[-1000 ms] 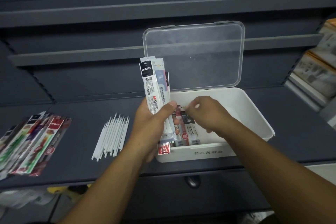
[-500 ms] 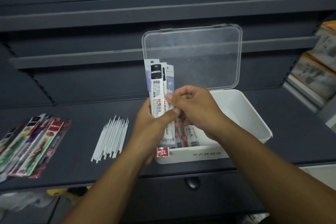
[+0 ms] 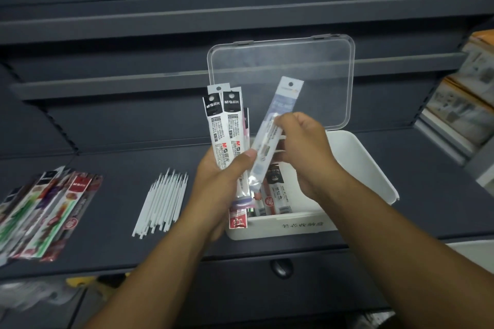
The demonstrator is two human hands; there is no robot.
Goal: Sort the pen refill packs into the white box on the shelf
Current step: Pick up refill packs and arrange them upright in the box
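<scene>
My left hand [image 3: 219,184] grips a fanned bundle of pen refill packs [image 3: 226,128] upright, at the left front corner of the white box [image 3: 371,168]. My right hand [image 3: 302,152] pinches a single clear bluish refill pack [image 3: 278,120], tilted to the right, above the box. The box stands on the dark shelf with its clear lid [image 3: 280,80] raised at the back. A few refill packs [image 3: 275,192] lie inside it at the left; its right part shows bare white floor.
A row of loose white refills [image 3: 163,203] lies on the shelf left of the box. Further left sits a pile of colourful refill packs [image 3: 45,216]. Boxed goods [image 3: 465,99] fill the shelves at the far right. A dark knob [image 3: 280,267] sits below the shelf edge.
My right hand rose out of the box to the bundle and drew one bluish pack off it to the right. The left hand kept holding the bundle.
</scene>
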